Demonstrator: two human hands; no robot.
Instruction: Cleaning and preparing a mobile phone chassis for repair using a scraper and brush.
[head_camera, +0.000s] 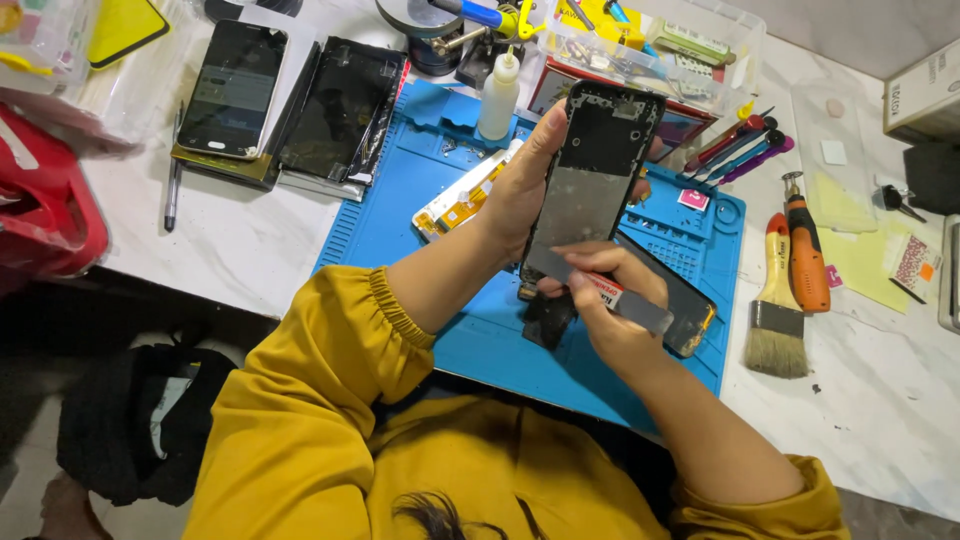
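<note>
Head view
- Left hand (520, 190): raised over the blue mat (400, 215), fingers wrapped around the left edge of the phone frame (592, 175), thumb along that same edge. Clamped on it.
- Phone frame: held upright, slightly tilted, open side toward the camera; black rim, grey metal plate inside. Above the mat's middle, not touching it.
- Right hand (610, 305): just below the frame, fingers pinched together on a flat metal blade (600, 290).
- Blade: lies slantwise; its left end meets the frame's lower edge, its right end sticks out past the hand.
- Black panel (690, 310): flat on the mat, partly under the right hand.
- White part (465, 195): on the mat, left of the left hand, with an orange flex strip on it.
- Bottle (499, 95): white, upright at the mat's top edge.
- Two phones (290, 100): dark, side by side, on the table left of the mat.
- Brush (776, 300): on the table right of the mat.
- Screwdriver (805, 250): orange, just right of the brush.
- Pens (740, 145): several, at the mat's upper right corner.
- Sleeves: yellow, pushed up on both forearms.
</note>
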